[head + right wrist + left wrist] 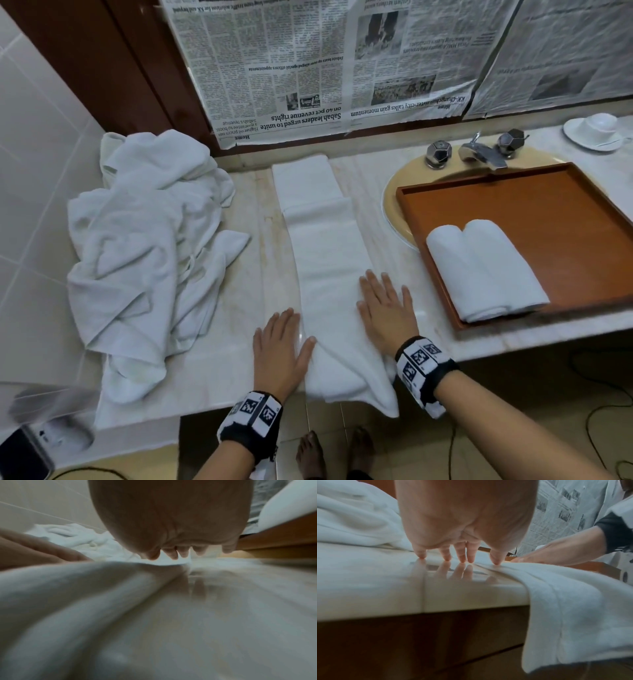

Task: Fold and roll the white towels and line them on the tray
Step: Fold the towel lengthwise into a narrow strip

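Two rolled towels point(486, 270) already lie side by side in the near left corner of the tray point(565, 192), at about 3 o'clock from me, so the third is the one under my palms. That folded towel point(322, 260) runs as a long strip from 12 o'clock straight back toward me, and its near end hangs off the counter point(205, 387) edge. My right hand point(385, 315) lies flat with fingers spread, half on the strip's right border and half on bare marble. My left hand point(282, 346) is also flat and released, fingers on the counter at 9 o'clock of the strip, only the thumb touching cloth. Neither hand grasps anything.

What worries me most is that overhanging end: the layers there have splayed apart, and if I begin rolling from it without squaring it, I expect a lopsided cone-shaped roll. The marble looks slick, so the strip could slide away when I push instead of turning over. The far section at 12 o'clock sits slightly offset from the near one, which could leave a stepped edge. The loose towel pile point(147, 246) at 9 o'clock lies near enough for a stray corner to get caught in the roll
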A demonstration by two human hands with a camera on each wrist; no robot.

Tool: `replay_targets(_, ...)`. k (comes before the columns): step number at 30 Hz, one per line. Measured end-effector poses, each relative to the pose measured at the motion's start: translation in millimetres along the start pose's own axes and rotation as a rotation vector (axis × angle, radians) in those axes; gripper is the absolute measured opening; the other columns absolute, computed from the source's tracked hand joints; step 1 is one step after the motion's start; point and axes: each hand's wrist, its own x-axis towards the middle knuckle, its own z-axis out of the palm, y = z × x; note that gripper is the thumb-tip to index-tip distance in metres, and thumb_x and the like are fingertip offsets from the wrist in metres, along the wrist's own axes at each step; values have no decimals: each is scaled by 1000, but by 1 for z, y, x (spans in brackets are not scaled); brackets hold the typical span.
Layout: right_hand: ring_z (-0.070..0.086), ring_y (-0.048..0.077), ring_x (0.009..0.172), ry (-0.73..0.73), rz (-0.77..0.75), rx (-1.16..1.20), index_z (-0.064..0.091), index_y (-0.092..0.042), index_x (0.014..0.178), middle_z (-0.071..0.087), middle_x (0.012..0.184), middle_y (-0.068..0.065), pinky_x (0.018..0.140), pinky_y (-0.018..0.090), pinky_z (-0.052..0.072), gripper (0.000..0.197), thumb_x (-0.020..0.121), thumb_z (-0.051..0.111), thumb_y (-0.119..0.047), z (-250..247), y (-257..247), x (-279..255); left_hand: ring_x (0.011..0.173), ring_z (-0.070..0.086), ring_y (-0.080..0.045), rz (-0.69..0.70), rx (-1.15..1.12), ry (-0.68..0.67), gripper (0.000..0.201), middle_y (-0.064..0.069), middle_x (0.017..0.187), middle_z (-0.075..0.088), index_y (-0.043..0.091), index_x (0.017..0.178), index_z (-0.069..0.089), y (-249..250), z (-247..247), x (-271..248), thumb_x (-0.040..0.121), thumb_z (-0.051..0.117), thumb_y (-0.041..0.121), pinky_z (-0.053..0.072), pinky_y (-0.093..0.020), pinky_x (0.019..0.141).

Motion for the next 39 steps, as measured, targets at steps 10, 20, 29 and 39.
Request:
replay_targets(10, -16, 11, 148, 14, -132, -1, -6, -26, 156, -17, 159, -14, 117, 40, -13, 72, 90, -11, -52, 45, -19, -49, 94, 51, -13, -104, 83, -27, 31, 16, 82, 56, 33, 84, 60, 31, 3, -32, 83, 52, 63, 35, -36, 90)
replay_targets(20, -14, 12, 150, 2, -111, 20, -4, -25, 157, -14, 163, -12, 119, 44, -9, 75, 87, -13, -53, 41, -23, -48, 98, 56, -22, -263, 78, -178, 20, 6, 84, 65, 25, 80, 62, 50, -11, -40, 89, 44, 30, 39, -37, 89)
replay_targets(29, -12, 13, 151, 7, -113, 37, 0, -24, 158, -10, 164, -9, 119, 44, -9, 79, 86, -9, -55, 41, -23, -50, 107, 54, -18, -282, 85, -138, 26, 9, 100, 67, 29, 102, 67, 54, -5, -52, 92, 49, 44, 35, -39, 94)
replay_targets(39, -10, 12, 151, 18, -111, 61, 3, -24, 158, -8, 164, -10, 120, 45, -7, 61, 101, 11, -45, 42, -21, -49, 99, 59, -18, -392, -122, -137, 21, 9, 90, 68, 26, 89, 68, 43, -13, -42, 87, 53, 40, 40, -40, 93)
